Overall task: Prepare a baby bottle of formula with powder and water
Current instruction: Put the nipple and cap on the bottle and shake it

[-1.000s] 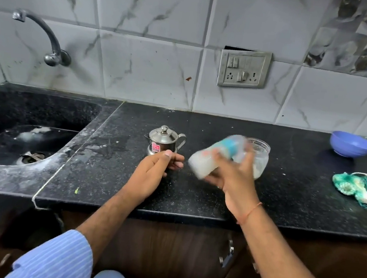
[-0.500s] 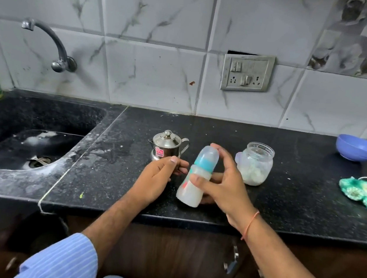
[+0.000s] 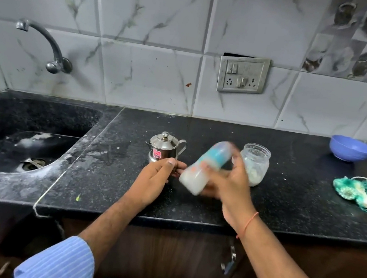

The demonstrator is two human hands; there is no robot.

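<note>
My right hand [image 3: 229, 184] grips a baby bottle [image 3: 199, 174] with a blue collar and clear cap. The bottle holds milky white liquid, tilts to the upper right above the counter and looks motion-blurred. Just left of it, my left hand [image 3: 154, 181] hovers over the counter with loosely curled fingers, holding nothing. A small steel lidded pot [image 3: 164, 147] with a red sticker stands right behind that hand. A glass jar [image 3: 255, 163] with white powder at its bottom stands open behind my right hand.
The black granite counter [image 3: 106, 171] holds a blue bowl [image 3: 351, 149] at the far right and a green mesh scrubber [image 3: 356, 191] nearer. A sink [image 3: 18, 151] with a wall tap [image 3: 51, 50] lies to the left. A socket plate [image 3: 242, 75] is on the tiles.
The bottle in my right hand went from tilted to nearly upright and is tilted and blurred again, as in shaking. My left hand has stayed by the steel pot.
</note>
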